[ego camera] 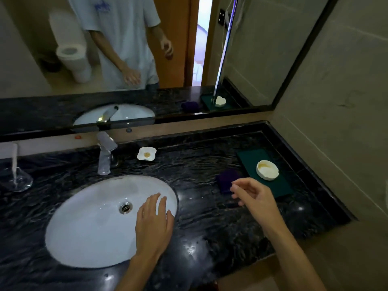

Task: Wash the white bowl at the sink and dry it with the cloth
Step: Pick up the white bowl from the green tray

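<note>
White bowl w/ yellowish residue on green tray (both hands empty, fingers apart)

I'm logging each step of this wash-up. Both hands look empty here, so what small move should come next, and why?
Probably reach the right hand forward and to the right to pick up the round white bowl off the dark green mat. The bowl holds yellowish residue, sits far from the white oval sink, and that hand is nearest.

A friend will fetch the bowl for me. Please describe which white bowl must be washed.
Go right of the sink along the dark counter to the green mat by the wall. The white bowl sits on it, round and yellow-stained inside, unlike the flower-shaped dish beside the tap.
</note>
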`<state>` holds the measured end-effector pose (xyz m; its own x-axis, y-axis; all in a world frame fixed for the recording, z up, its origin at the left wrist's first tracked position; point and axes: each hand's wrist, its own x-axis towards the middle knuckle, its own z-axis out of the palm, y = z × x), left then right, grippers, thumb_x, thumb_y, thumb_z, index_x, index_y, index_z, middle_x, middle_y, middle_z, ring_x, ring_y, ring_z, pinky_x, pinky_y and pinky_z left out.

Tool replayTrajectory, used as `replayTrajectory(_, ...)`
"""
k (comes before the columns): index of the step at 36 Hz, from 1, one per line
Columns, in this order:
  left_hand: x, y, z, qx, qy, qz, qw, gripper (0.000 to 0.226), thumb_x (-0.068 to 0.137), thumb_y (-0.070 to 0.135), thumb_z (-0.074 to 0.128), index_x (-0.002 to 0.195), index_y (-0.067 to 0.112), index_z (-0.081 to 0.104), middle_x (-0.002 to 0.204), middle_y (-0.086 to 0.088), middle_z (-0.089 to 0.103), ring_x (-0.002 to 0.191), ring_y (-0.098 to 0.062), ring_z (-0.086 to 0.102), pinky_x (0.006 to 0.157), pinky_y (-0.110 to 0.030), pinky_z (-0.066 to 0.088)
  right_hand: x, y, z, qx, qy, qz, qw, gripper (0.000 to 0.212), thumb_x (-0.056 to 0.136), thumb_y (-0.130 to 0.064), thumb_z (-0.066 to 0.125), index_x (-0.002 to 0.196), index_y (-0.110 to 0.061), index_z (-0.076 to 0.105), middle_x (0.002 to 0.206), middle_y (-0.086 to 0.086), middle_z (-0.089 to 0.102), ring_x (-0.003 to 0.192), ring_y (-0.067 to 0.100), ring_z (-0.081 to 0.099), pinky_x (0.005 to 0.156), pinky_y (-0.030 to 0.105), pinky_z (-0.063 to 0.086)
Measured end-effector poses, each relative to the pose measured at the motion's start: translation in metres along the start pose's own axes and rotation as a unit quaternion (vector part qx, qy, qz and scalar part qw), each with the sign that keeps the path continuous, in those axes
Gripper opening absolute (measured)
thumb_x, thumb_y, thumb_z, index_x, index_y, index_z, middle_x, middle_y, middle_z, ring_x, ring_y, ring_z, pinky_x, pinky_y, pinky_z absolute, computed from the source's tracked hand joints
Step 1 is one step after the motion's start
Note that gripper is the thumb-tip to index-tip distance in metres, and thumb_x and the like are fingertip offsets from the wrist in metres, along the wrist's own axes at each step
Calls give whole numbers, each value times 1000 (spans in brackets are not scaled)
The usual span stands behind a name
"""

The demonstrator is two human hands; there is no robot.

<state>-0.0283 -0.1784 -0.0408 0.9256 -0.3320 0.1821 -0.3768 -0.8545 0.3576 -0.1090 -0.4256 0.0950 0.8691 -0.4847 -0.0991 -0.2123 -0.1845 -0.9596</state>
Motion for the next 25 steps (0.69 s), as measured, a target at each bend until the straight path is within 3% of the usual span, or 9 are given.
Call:
replayTrajectory(6,5,55,28,12,-23,-41,999,52,93,31,35,130,7,62,137,-17,61,125,-34,57,105,-49,47,31,22,-59,8,-4,15,1000,3,90,-14,70,91,-14,72,85,10,76,76,18,71,62,28,56)
replayTrajectory(11,17,98,42,11,-13,-59,998,47,93,29,38,126,5,62,133,-16,61,120,-32,57,101,-47,48,55,46,-103,13,-5,48,999,4,90,-16,70,89,-13,72,83,6,76,76,17,72,67,32,56)
replayTrajectory(20,41,141,72,53,-53,-53,996,49,96,33,35,127,5,62,134,-14,60,122,-30,56,103,-41,42,96,77,-156,41,13,95,995,3,90,-10,70,88,-8,71,86,17,73,78,26,70,73,42,58)
replayTrajectory(25,58,148,91,48,-72,-58,995,45,96,31,42,128,6,61,136,-13,59,124,-30,56,102,-45,47,121,94,-169,78,34,145,986,2,89,-9,71,88,-7,71,86,15,72,76,23,69,69,33,59)
